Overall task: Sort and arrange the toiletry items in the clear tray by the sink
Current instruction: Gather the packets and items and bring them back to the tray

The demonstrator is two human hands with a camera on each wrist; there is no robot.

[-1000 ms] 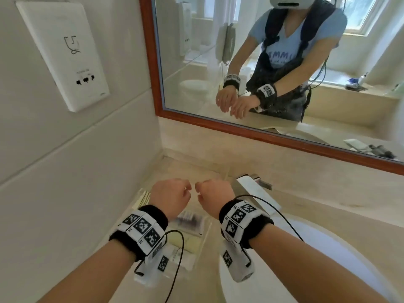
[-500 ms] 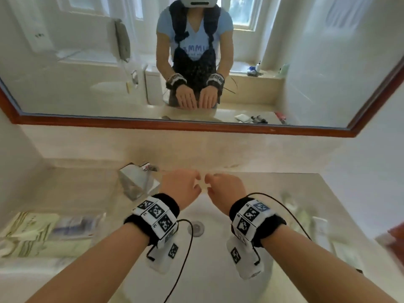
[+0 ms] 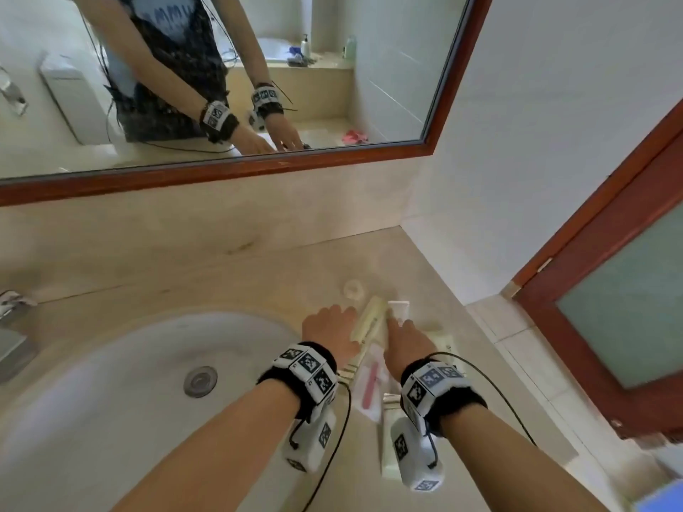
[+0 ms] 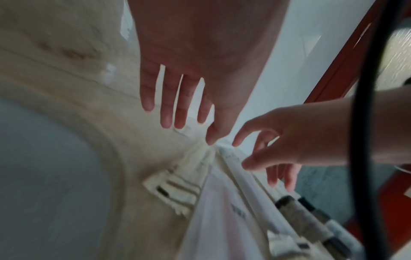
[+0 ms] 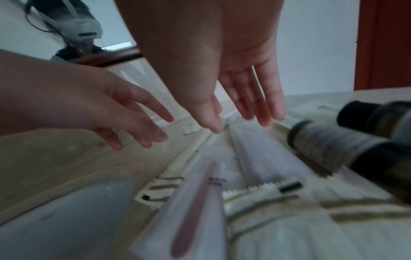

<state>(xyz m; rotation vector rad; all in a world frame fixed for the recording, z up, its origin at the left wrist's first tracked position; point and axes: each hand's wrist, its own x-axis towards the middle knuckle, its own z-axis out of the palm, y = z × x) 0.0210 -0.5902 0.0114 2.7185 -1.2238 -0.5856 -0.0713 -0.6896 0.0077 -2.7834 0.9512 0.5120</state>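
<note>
Several toiletry items lie in a heap on the counter right of the sink: a cream packet point(image 3: 369, 321), a white tube point(image 3: 400, 308), and a pink file in a clear sleeve point(image 3: 370, 386) point(image 5: 195, 202). Two dark small bottles point(image 5: 333, 146) lie beside them. My left hand point(image 3: 330, 330) point(image 4: 189, 126) is spread with straight fingers over the far left of the heap. My right hand point(image 3: 404, 339) point(image 5: 238, 124) reaches over the tube with fingers extended. Neither hand holds anything. Whether the fingertips touch the packets is unclear. The clear tray is out of view.
The white sink basin point(image 3: 111, 382) with its drain point(image 3: 200, 381) fills the lower left, and the tap point(image 3: 13, 315) is at the left edge. A small round white object point(image 3: 354, 290) sits behind the heap. A mirror point(image 3: 258, 86) and a wooden door point(image 3: 610, 308) bound the counter.
My view swung from the left of the sink, across it, to the right side. Both hands moved right with it, uncurled from loose fists and now reach over the heap of toiletries.
</note>
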